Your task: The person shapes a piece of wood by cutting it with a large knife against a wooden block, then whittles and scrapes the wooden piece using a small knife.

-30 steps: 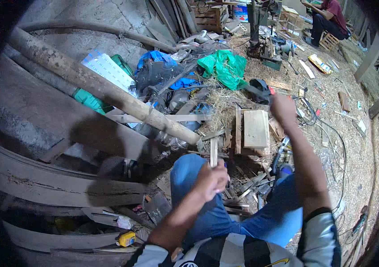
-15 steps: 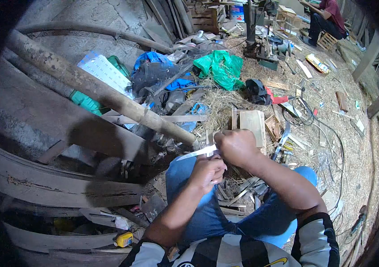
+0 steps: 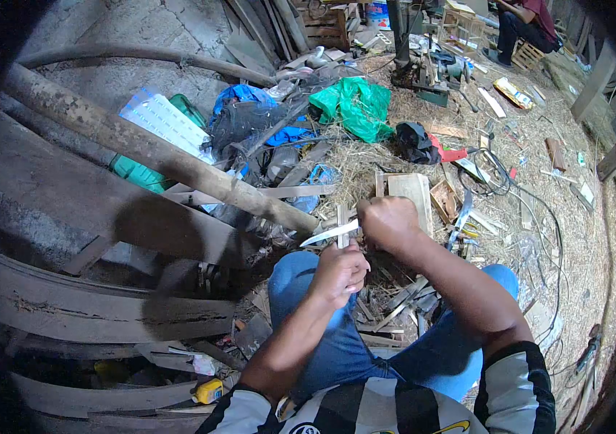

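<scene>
Two hands at work above the knees; the left hand (image 3: pixel 340 275) has its fingers curled tight round the lower part of a wooden strip (image 3: pixel 343 213), its top end standing free; the right hand (image 3: pixel 389 226) has its fingers wrapped closed about the knife (image 3: pixel 325 236), handle hidden, blade crossing the strip, tip out to the left; whether the edge bites, I cannot tell; a pole (image 3: pixel 250 194) ends near that tip, tight on that side; a wooden block (image 3: pixel 411 192) crowds the right knuckles; roomier straw-strewn floor (image 3: pixel 500 289) lies off to the right.
</scene>
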Motion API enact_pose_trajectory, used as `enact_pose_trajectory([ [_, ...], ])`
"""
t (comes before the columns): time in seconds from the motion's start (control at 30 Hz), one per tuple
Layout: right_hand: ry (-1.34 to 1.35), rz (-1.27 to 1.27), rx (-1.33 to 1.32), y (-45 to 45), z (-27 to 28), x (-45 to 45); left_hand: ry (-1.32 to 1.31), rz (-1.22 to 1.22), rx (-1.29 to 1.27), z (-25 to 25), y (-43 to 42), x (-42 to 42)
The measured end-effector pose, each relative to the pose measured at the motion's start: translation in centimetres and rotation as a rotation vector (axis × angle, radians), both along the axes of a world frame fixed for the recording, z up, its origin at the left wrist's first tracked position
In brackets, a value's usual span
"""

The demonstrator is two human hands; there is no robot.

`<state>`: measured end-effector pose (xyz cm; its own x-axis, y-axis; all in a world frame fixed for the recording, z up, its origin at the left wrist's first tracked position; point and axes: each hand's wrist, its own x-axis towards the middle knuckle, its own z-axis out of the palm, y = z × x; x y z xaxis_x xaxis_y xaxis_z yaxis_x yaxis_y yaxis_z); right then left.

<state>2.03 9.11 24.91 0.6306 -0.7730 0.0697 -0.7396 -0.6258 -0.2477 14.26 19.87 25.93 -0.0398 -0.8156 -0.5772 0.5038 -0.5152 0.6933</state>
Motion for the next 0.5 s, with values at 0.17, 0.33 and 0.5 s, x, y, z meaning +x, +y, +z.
enact_pose_trajectory([
  [0.17, -0.025, -0.572, -0.069, -12.3, -4.0, -10.5, -0.007, 0.048, -0.073, 0.0, 4.3, 0.7],
  [0.33, -0.104, -0.346, -0.147, -4.3, 0.2, -5.3, 0.048, 0.148, -0.071, 0.0, 1.9, 1.8],
  [0.5, -0.149, -0.026, -0.067, 2.2, 2.3, -0.5, -0.064, 0.122, -0.075, 0.3, 1.1, -0.2],
])
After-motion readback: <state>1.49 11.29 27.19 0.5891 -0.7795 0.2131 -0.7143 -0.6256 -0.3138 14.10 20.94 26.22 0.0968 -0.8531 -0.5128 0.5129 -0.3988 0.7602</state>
